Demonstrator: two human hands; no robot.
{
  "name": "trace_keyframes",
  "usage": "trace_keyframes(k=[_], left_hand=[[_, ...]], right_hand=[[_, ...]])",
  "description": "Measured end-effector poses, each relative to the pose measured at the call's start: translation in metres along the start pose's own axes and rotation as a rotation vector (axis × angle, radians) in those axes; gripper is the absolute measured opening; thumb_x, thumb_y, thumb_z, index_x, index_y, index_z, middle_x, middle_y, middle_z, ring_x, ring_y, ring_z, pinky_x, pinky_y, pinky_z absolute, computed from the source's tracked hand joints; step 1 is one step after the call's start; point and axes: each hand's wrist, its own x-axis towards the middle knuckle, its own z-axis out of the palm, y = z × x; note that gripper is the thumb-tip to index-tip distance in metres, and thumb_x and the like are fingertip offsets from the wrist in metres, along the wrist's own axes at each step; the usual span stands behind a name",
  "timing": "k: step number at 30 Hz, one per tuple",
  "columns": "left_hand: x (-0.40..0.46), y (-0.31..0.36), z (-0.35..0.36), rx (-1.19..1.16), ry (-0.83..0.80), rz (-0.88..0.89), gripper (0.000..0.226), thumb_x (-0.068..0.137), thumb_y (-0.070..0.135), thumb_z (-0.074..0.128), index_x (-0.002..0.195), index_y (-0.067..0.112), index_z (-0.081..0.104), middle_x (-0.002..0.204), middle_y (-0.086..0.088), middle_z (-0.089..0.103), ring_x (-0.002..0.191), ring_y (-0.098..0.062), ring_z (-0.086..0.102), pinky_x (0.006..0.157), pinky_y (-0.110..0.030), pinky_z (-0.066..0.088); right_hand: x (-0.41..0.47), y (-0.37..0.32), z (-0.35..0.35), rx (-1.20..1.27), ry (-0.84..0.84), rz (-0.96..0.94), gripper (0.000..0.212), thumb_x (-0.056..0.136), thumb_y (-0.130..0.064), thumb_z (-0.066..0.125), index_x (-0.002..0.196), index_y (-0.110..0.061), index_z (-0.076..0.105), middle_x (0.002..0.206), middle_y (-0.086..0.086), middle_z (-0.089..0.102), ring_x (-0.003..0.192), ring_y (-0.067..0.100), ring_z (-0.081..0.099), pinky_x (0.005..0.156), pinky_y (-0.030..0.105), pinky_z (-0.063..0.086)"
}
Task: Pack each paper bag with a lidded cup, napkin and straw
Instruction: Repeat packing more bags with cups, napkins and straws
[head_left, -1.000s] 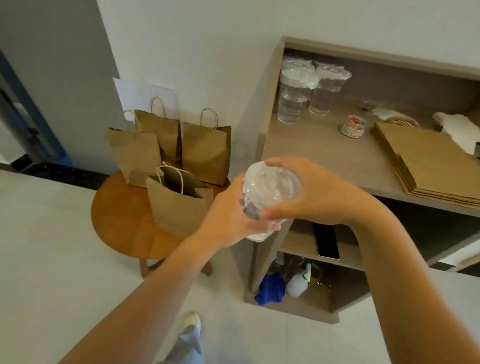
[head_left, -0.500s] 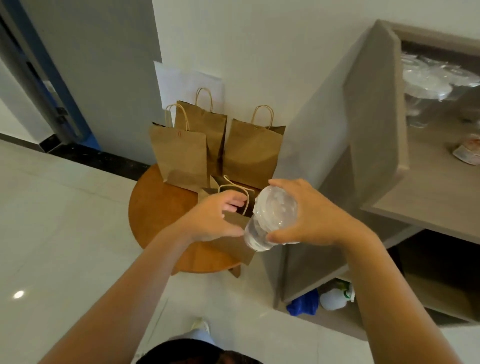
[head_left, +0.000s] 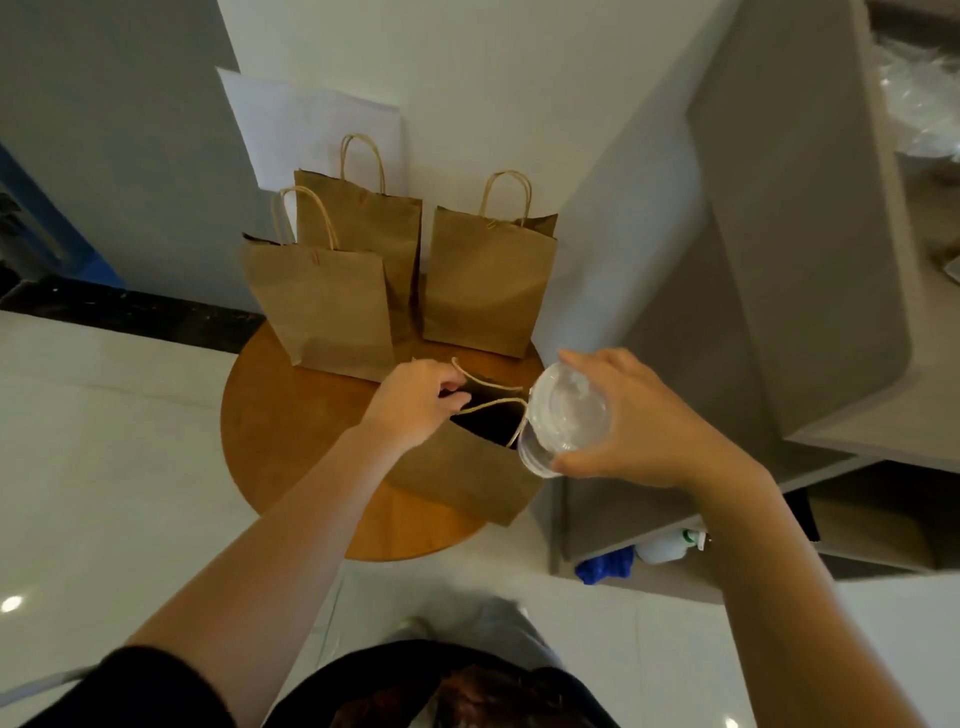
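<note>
An open brown paper bag (head_left: 462, 475) stands at the near right of a round wooden table (head_left: 291, 431). My left hand (head_left: 415, 402) pinches the bag's left rim and holds its dark mouth open. My right hand (head_left: 639, 421) grips a clear lidded cup (head_left: 563, 415) from the right side, tilted, just above the bag's right edge, against its twine handle. No napkin or straw is visible.
Three more brown handled bags (head_left: 332, 306) (head_left: 374, 228) (head_left: 488, 280) stand upright at the table's back, a white sheet (head_left: 311, 124) behind them against the wall. A grey shelf unit (head_left: 789, 249) rises right beside the table. A blue cloth (head_left: 605, 564) lies on its bottom shelf.
The view has swung left from the shelf to the table. My left hand let go of the cup and took the bag's rim; my right hand carried the cup over to the bag's mouth.
</note>
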Motion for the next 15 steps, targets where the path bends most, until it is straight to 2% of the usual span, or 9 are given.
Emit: trace_keyframes(k=[3, 6, 8, 11, 13, 15], left_hand=[[0.012, -0.011, 0.007, 0.140, -0.135, 0.077, 0.041, 0.084, 0.036, 0.066, 0.122, 0.022, 0.058, 0.114, 0.005, 0.060, 0.106, -0.012, 0.053, 0.087, -0.026, 0.045], [0.021, -0.017, 0.015, 0.283, -0.221, 0.164, 0.037, 0.084, 0.036, 0.065, 0.117, 0.020, 0.060, 0.110, 0.003, 0.062, 0.105, -0.013, 0.055, 0.086, -0.027, 0.047], [0.025, -0.017, 0.018, 0.333, -0.184, 0.207, 0.025, 0.091, 0.032, 0.056, 0.110, 0.018, 0.064, 0.106, 0.001, 0.064, 0.103, -0.015, 0.058, 0.086, -0.027, 0.046], [0.031, -0.012, 0.022, 0.516, -0.112, 0.246, 0.025, 0.098, 0.029, 0.043, 0.103, 0.019, 0.065, 0.103, 0.001, 0.065, 0.101, -0.015, 0.058, 0.087, -0.027, 0.039], [0.036, -0.012, 0.024, 0.602, -0.114, 0.240, 0.026, 0.096, 0.037, 0.044, 0.104, 0.022, 0.063, 0.104, 0.004, 0.065, 0.104, -0.016, 0.057, 0.091, -0.031, 0.033], [0.039, -0.014, 0.025, 0.601, -0.122, 0.237, 0.043, 0.087, 0.053, 0.052, 0.117, 0.023, 0.059, 0.119, 0.004, 0.061, 0.118, -0.017, 0.050, 0.102, -0.037, 0.026]], right_hand=[[0.007, 0.004, 0.000, 0.004, -0.012, 0.002, 0.102, 0.065, -0.051, 0.077, 0.145, -0.038, 0.016, 0.139, -0.010, 0.024, 0.126, 0.015, 0.031, 0.099, 0.034, 0.042], [0.015, 0.009, -0.004, 0.021, 0.001, -0.016, 0.101, 0.065, -0.051, 0.077, 0.145, -0.039, 0.017, 0.138, -0.011, 0.025, 0.123, 0.013, 0.032, 0.098, 0.031, 0.041], [0.018, 0.011, -0.009, 0.036, 0.024, -0.035, 0.100, 0.065, -0.050, 0.078, 0.144, -0.040, 0.018, 0.137, -0.013, 0.026, 0.120, 0.009, 0.031, 0.096, 0.028, 0.041], [0.024, 0.014, -0.015, 0.093, 0.056, -0.070, 0.100, 0.064, -0.048, 0.080, 0.144, -0.039, 0.019, 0.136, -0.015, 0.026, 0.118, 0.005, 0.030, 0.097, 0.027, 0.043], [0.028, 0.015, -0.017, 0.105, 0.062, -0.094, 0.100, 0.064, -0.047, 0.080, 0.144, -0.040, 0.020, 0.135, -0.016, 0.027, 0.119, 0.005, 0.030, 0.097, 0.026, 0.043], [0.032, 0.015, -0.016, 0.103, 0.058, -0.108, 0.100, 0.064, -0.046, 0.081, 0.144, -0.040, 0.020, 0.134, -0.017, 0.027, 0.118, 0.003, 0.030, 0.096, 0.024, 0.041]])
